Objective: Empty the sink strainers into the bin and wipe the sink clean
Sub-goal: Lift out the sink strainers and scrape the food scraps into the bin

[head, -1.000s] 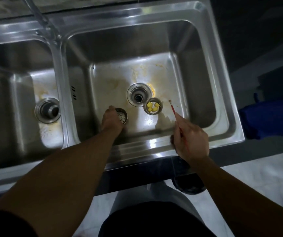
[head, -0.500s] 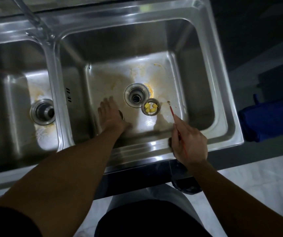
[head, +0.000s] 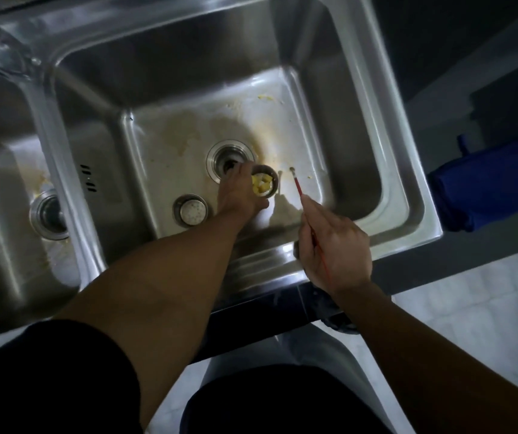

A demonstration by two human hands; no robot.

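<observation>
In the right-hand basin of the double steel sink [head: 408, 195], the left hand [head: 238, 195] is curled around a small metal strainer [head: 265, 183] that holds yellow food scraps [head: 260, 186]; the fingers wrap its left side and the cup sits just at four o'clock from the open drain [head: 231, 161]. Whether the strainer is lifted clear of the basin floor or touching it cannot be told. A second strainer [head: 191, 210], with a pale perforated face and no scraps visible, rests on the basin floor at seven o'clock from the drain, just beside the left wrist and apart from it.

The right hand [head: 336, 249] hovers over the front rim of the sink, fingers closed in a pinch on a thin red brush [head: 298, 189]. Its dark tip points toward eleven o'clock and ends close to the filled strainer, not touching it.

The basin floor shows brownish stains and yellow flecks, the largest near one o'clock from the drain. The left basin has its own drain [head: 49, 214] with staining around it. A blue cloth [head: 495, 186] lies at three o'clock, well apart from the sink.
</observation>
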